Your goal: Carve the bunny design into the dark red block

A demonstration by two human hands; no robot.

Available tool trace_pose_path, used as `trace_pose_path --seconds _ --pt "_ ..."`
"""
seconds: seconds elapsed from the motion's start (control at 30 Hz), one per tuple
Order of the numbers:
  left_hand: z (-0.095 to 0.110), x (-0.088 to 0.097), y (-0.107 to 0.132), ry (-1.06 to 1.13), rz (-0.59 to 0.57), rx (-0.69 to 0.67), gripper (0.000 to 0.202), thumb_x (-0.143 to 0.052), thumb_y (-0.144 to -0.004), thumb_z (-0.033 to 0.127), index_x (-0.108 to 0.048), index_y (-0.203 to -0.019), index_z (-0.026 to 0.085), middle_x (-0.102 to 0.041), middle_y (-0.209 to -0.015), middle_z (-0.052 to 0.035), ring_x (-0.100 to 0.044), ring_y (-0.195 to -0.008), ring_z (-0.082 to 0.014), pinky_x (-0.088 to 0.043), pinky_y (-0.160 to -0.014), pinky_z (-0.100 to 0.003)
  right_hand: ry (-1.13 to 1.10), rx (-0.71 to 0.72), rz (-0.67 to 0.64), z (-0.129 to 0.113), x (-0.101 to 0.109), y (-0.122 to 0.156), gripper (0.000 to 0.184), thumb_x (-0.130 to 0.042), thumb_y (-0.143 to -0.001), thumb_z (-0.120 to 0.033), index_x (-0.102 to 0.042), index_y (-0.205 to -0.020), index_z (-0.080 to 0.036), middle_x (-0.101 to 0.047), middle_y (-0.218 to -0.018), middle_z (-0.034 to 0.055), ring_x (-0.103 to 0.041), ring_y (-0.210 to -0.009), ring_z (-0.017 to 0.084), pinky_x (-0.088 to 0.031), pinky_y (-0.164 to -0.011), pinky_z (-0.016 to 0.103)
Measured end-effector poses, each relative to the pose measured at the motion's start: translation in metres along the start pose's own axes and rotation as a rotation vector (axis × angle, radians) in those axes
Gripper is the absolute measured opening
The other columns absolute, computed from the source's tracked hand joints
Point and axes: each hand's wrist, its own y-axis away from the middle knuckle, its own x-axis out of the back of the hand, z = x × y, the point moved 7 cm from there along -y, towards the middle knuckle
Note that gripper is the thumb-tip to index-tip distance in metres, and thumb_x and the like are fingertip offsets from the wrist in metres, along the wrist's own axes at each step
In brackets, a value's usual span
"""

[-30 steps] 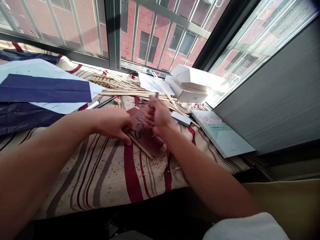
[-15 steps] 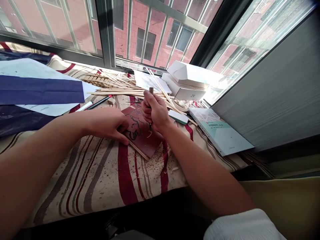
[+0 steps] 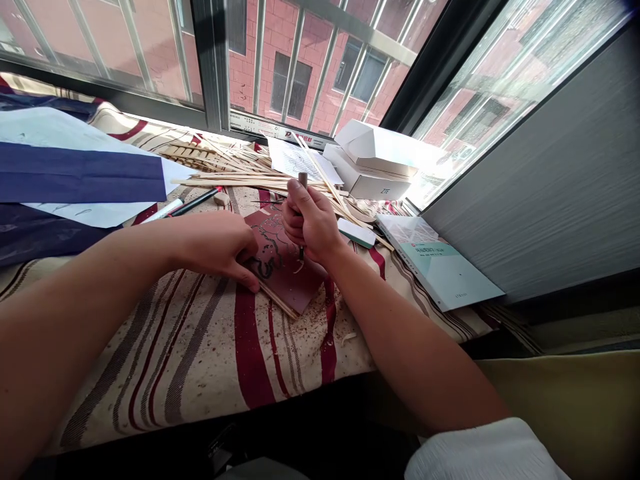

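A reddish-brown wooden board (image 3: 295,287) with a dark carved line design lies on the striped cloth. My left hand (image 3: 220,248) is closed on its left edge, thumb along the near side and the other fingers partly hidden. In a fist, my right hand (image 3: 311,223) holds a carving knife (image 3: 303,179) upright over the right part of the board. Its handle end sticks out above the fist. The dark lower end reaches down to the board, where a small pale curl of wood shows beside it.
Thin wooden strips (image 3: 240,180) lie behind the board, with a printed sheet and a white box (image 3: 373,173) near the window. A green-and-white block (image 3: 357,233) and a book (image 3: 440,260) are at the right. Pens (image 3: 195,202) and blue-and-white paper (image 3: 80,173) lie left. Shavings dot the cloth.
Both hands, the knife and the board keep nearly the same places. The camera's view has shifted very slightly.
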Motion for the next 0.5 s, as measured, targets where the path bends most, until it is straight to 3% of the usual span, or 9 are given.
trace_pose_path --seconds 0.23,0.5 --pt "0.003 0.001 0.001 -0.033 0.004 0.002 0.06 -0.094 -0.085 0.072 -0.061 -0.06 0.029 -0.065 -0.059 -0.0026 -0.052 -0.054 -0.0227 -0.03 -0.059 -0.04 0.026 0.031 0.033 0.005 0.004 -0.002 0.058 -0.067 -0.12 -0.063 -0.039 -0.082 -0.03 -0.031 -0.059 -0.0109 -0.018 -0.05 0.01 -0.02 -0.044 0.027" --pt "0.005 -0.001 -0.001 -0.026 0.022 -0.046 0.062 -0.093 -0.088 0.072 -0.06 -0.059 0.029 -0.065 -0.057 -0.0039 -0.049 -0.051 -0.0218 -0.029 -0.058 -0.042 0.054 0.103 0.227 0.012 0.011 -0.007 0.056 -0.069 -0.115 -0.075 -0.05 -0.088 -0.029 -0.033 -0.061 -0.0095 -0.029 -0.051 0.011 -0.023 -0.044 0.025"
